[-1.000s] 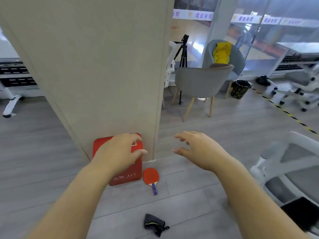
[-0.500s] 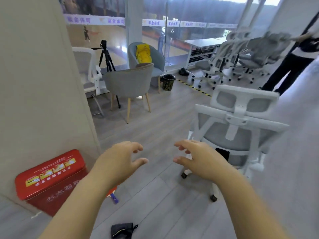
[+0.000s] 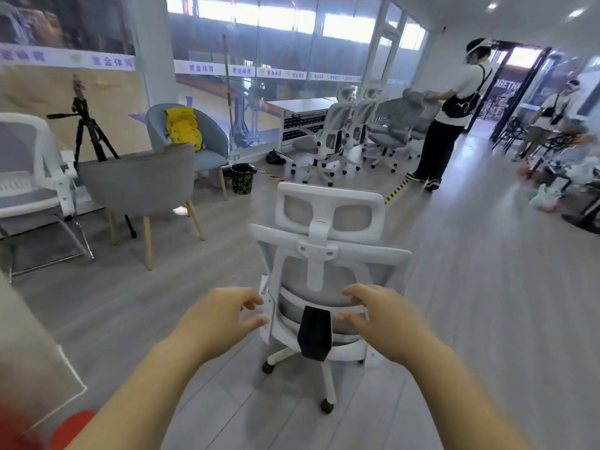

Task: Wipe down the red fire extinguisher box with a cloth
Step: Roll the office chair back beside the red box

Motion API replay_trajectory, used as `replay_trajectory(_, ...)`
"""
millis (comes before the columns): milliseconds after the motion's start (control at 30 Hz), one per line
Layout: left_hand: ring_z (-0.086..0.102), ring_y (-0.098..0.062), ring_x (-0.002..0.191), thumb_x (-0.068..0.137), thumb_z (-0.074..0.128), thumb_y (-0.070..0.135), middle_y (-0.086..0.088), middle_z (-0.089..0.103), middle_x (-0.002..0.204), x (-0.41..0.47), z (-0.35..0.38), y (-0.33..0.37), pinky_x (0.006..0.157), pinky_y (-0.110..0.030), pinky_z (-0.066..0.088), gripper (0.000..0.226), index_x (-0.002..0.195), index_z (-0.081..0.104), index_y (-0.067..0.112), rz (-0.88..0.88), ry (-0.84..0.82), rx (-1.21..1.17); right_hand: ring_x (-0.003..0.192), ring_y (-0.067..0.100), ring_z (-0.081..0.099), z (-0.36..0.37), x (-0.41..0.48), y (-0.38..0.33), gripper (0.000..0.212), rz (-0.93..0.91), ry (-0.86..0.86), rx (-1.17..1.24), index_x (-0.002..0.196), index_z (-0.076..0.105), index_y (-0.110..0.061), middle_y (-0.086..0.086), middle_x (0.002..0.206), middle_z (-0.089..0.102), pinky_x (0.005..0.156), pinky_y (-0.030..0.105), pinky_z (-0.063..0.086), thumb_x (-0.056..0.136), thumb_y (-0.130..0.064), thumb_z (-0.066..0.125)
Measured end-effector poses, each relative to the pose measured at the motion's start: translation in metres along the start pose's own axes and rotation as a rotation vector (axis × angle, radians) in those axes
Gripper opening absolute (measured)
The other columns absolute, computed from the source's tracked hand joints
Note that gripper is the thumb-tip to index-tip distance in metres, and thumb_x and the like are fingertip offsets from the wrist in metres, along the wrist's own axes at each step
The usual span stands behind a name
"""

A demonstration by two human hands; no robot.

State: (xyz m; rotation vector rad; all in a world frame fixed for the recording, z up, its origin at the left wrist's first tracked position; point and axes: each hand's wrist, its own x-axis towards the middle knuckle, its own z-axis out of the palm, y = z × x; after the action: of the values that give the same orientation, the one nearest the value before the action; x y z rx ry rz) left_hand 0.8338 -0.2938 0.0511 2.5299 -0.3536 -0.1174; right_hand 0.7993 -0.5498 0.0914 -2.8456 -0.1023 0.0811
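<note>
Only a blurred red edge of the fire extinguisher box (image 3: 19, 427) shows at the bottom left corner, beside the beige pillar. My left hand (image 3: 220, 316) and my right hand (image 3: 386, 316) are both held out in front of me, fingers apart, holding nothing. They hover just in front of the back of a white office chair (image 3: 324, 241), the fingertips near its lower frame. A black cloth (image 3: 315, 332) hangs over the chair's seat between my hands. Neither hand touches the cloth.
The beige pillar (image 3: 29, 362) stands at the left. A grey armchair (image 3: 139, 186), a tripod (image 3: 86, 131) and a black bin (image 3: 242, 178) lie ahead left. More office chairs and a desk (image 3: 302, 105) are further back. Two people stand at the far right.
My view has swung right, away from the pillar and the red box toward the white office chair. The box has slid to the bottom left corner. Both hands stay open and empty.
</note>
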Motion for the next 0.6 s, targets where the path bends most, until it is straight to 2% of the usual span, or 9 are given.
replay_trajectory(167, 0.054, -0.003, 0.101, 0.084, 0.061, 0.049, 0.018, 0.059, 0.107, 0.051, 0.030, 0.014, 0.084, -0.024, 0.047, 0.031, 0.112, 0.059, 0.035, -0.028, 0.018, -0.017, 0.109, 0.014, 0.053, -0.003, 0.037, 0.057, 0.042, 0.072, 0.058, -0.060, 0.131, 0.046, -0.029, -0.008, 0.124, 0.056, 0.077, 0.025, 0.043, 0.094, -0.049, 0.048)
replay_trajectory(333, 0.052, -0.006, 0.112, 0.087, 0.057, 0.049, 0.016, 0.054, 0.125, 0.104, 0.053, -0.005, 0.086, -0.022, 0.045, 0.041, 0.124, 0.053, 0.033, -0.038, 0.064, 0.057, 0.112, 0.023, 0.052, 0.015, 0.096, 0.099, 0.045, 0.127, 0.094, -0.149, 0.132, 0.046, -0.023, 0.000, 0.126, 0.055, 0.087, 0.036, 0.048, 0.093, -0.045, 0.050)
replay_trajectory(400, 0.049, -0.008, 0.117, 0.087, 0.057, 0.048, 0.014, 0.052, 0.129, 0.131, 0.060, -0.016, 0.090, -0.024, 0.045, 0.045, 0.128, 0.050, 0.031, -0.044, 0.069, 0.053, 0.123, 0.024, 0.045, 0.025, 0.122, 0.110, 0.049, 0.119, 0.124, -0.180, 0.135, 0.042, -0.022, 0.001, 0.135, 0.049, 0.097, 0.037, 0.043, 0.093, -0.044, 0.051)
replay_trajectory(500, 0.041, -0.014, 0.128, 0.085, 0.062, 0.043, 0.009, 0.047, 0.138, 0.177, 0.067, -0.030, 0.100, -0.029, 0.039, 0.053, 0.134, 0.046, 0.027, -0.045, 0.104, 0.029, 0.139, 0.029, 0.025, 0.042, 0.159, 0.120, 0.061, 0.088, 0.132, -0.263, 0.145, 0.031, -0.022, 0.006, 0.148, 0.036, 0.114, 0.041, 0.025, 0.093, -0.046, 0.050)
replay_trajectory(567, 0.025, -0.020, 0.140, 0.085, 0.064, 0.040, 0.007, 0.035, 0.148, 0.207, 0.072, -0.036, 0.110, -0.034, 0.029, 0.064, 0.141, 0.037, 0.025, -0.051, 0.115, 0.023, 0.144, 0.034, 0.015, 0.052, 0.182, 0.124, 0.066, 0.084, 0.131, -0.299, 0.147, 0.027, -0.023, 0.009, 0.151, 0.030, 0.117, 0.047, 0.017, 0.091, -0.048, 0.053)
replay_trajectory(600, 0.015, -0.024, 0.144, 0.085, 0.064, 0.039, 0.006, 0.027, 0.153, 0.221, 0.074, -0.040, 0.113, -0.037, 0.024, 0.069, 0.144, 0.031, 0.025, -0.052, 0.102, 0.024, 0.143, 0.037, 0.018, 0.056, 0.192, 0.127, 0.069, 0.100, 0.136, -0.319, 0.147, 0.030, -0.024, 0.010, 0.149, 0.033, 0.115, 0.050, 0.018, 0.089, -0.048, 0.057)
